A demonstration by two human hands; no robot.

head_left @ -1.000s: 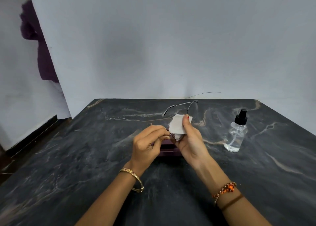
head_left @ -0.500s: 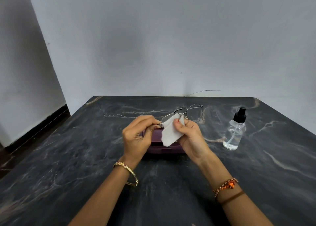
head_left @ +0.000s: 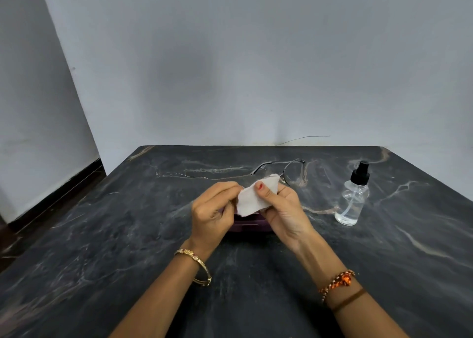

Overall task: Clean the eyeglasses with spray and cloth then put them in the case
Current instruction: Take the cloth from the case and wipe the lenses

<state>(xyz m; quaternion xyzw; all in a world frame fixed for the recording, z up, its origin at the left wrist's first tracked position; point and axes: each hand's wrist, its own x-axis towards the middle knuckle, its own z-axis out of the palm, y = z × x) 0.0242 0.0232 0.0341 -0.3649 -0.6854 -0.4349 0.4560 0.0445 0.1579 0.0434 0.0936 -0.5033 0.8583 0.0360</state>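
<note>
Above the middle of the dark marble table (head_left: 128,235), my two hands hold thin metal-framed eyeglasses (head_left: 294,170). My left hand (head_left: 213,209) pinches the frame on its left side. My right hand (head_left: 281,209) presses a white cloth (head_left: 252,200) around one lens, thumb on top. The other lens and a temple arm stick out behind the cloth. A purple case (head_left: 249,225) lies on the table right under my hands, mostly hidden by them. I cannot tell whether its lid is open.
A clear spray bottle (head_left: 352,199) with a black pump top stands upright to the right of my hands. Grey walls close off the back and left, with a strip of floor at the left edge of the table.
The cloth has shifted over the lens as my right hand rubs it, and the glasses have turned a little in my hands. The camera view has swayed slightly.
</note>
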